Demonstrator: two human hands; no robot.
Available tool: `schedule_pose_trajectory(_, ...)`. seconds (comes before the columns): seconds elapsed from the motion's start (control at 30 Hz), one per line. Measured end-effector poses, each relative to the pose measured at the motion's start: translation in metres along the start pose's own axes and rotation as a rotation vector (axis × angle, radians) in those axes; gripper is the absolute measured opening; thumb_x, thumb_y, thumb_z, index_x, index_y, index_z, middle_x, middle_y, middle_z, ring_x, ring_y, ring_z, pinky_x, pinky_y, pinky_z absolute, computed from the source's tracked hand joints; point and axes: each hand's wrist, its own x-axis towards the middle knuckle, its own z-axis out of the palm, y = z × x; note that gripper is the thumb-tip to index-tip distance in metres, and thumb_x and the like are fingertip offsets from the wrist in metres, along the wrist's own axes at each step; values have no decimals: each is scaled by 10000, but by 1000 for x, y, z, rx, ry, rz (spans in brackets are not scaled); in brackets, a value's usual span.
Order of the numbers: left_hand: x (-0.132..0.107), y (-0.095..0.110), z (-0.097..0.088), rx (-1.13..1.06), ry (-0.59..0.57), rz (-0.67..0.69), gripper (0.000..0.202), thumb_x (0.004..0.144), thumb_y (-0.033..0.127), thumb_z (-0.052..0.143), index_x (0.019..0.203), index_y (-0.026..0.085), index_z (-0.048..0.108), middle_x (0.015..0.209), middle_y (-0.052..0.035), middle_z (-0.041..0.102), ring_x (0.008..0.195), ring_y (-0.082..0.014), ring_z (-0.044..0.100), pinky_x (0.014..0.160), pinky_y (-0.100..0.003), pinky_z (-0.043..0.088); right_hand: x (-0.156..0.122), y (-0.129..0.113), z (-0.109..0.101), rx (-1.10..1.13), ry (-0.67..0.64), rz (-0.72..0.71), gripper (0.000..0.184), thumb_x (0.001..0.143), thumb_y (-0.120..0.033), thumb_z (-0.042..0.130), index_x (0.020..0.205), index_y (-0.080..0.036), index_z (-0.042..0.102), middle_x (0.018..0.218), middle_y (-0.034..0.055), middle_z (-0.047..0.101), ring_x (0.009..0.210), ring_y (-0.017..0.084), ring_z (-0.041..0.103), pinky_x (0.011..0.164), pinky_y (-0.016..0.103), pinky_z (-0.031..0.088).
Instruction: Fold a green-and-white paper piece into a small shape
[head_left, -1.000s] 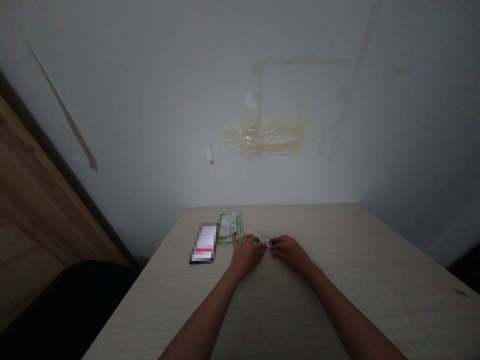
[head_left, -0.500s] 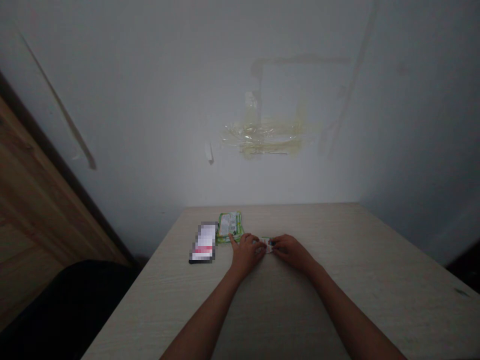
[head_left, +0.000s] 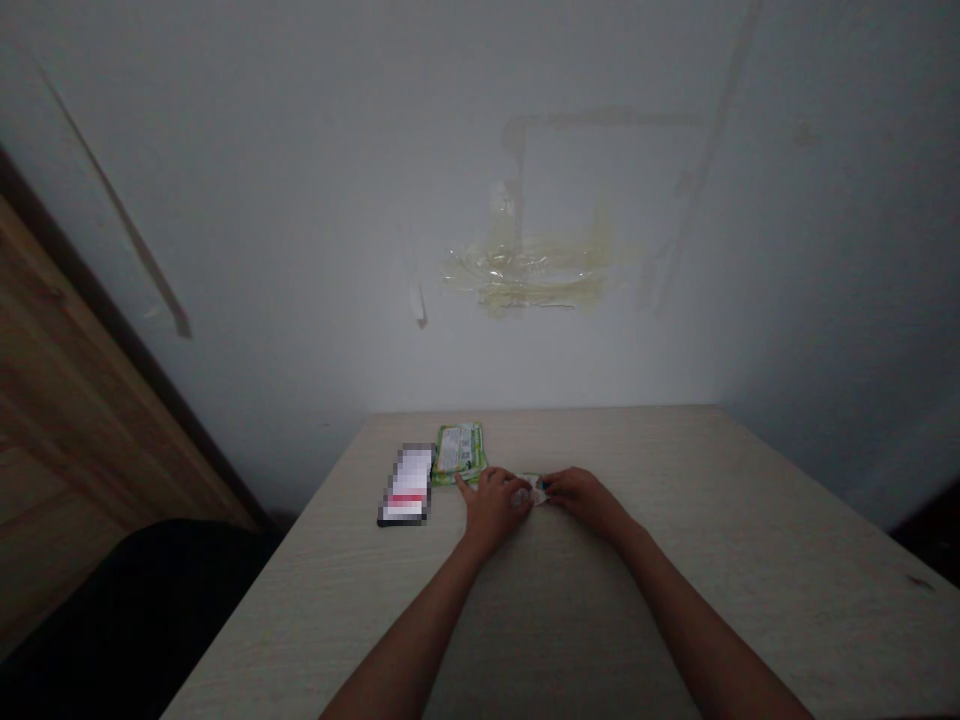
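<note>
Two bare hands meet over a small printed slip [head_left: 538, 489], which lies just right of and nearer the wearer than the green packet [head_left: 459, 450], the slip's two ends lost under fingers. The left hand [head_left: 495, 508], at the packet's near right corner, curls low over the slip's left end; whether its fingers grip or merely press cannot be told. Its little finger sticks out toward the packet's near edge, contact unclear. The right hand [head_left: 586, 497], farther right of the packet, has its fingertips drawn together, pinching the slip's right edge. Print on slip and packet is too small to read. Just left of the packet lies a phone [head_left: 409, 485], its screen blurred into blocks. All rests on a pale wood-grain table [head_left: 750, 560], its near edge out of frame. Beyond the packet, a dim grey wall [head_left: 300, 250] bears crinkled clear tape [head_left: 525, 275] and stains. Far left of the packet stand a wooden panel [head_left: 67, 370] and a black shape [head_left: 135, 610], both cut off.
</note>
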Motion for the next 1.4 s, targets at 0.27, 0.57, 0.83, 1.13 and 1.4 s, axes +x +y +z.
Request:
schedule_pose_trajectory(0.27, 0, 1, -3, -24, -45, -33, 188, 824, 457, 619, 970, 379, 707, 1105, -10, 649, 1188, -278, 461, 1033, -765, -71, 4, -7, 8, 20, 120, 106, 171, 846, -288, 628, 977, -230, 721, 1014, 59, 721, 994, 207, 619, 933, 352, 447)
schedule_pose_trajectory(0.57, 2, -1, -1, 9, -50, -42, 213, 839, 472, 589, 1001, 387, 698, 1113, -2, 655, 1207, -276, 454, 1060, -744, -31, 11, -6, 17, -49, 141, 186, 153, 839, -284, 636, 936, -189, 707, 952, 58, 689, 934, 194, 579, 874, 319, 430)
schedule_pose_trajectory(0.83, 2, -2, -1, -15, -53, -41, 218, 838, 483, 587, 1000, 385, 694, 1108, 5, 660, 1194, -270, 465, 1044, -756, -60, 13, -9, 20, -96, 155, 220, 151, 848, -280, 625, 939, -195, 708, 954, 53, 679, 949, 188, 571, 870, 303, 420)
schedule_pose_trajectory(1.13, 2, -3, -3, -36, -70, -54, 217, 825, 479, 601, 1006, 402, 692, 1144, 12, 659, 1197, -269, 470, 1039, -759, -75, 15, -15, 21, -111, 168, 245, 186, 853, -280, 612, 993, -209, 712, 984, 54, 684, 968, 190, 577, 885, 306, 419)
schedule_pose_trajectory(1.4, 3, -6, 0, -65, -49, -51, 209, 818, 497, 616, 977, 395, 704, 1102, 11, 676, 1185, -274, 480, 1042, -750, -96, 16, -15, 22, -126, 165, 265, 182, 853, -276, 612, 991, -217, 714, 986, 50, 680, 975, 194, 576, 888, 305, 415)
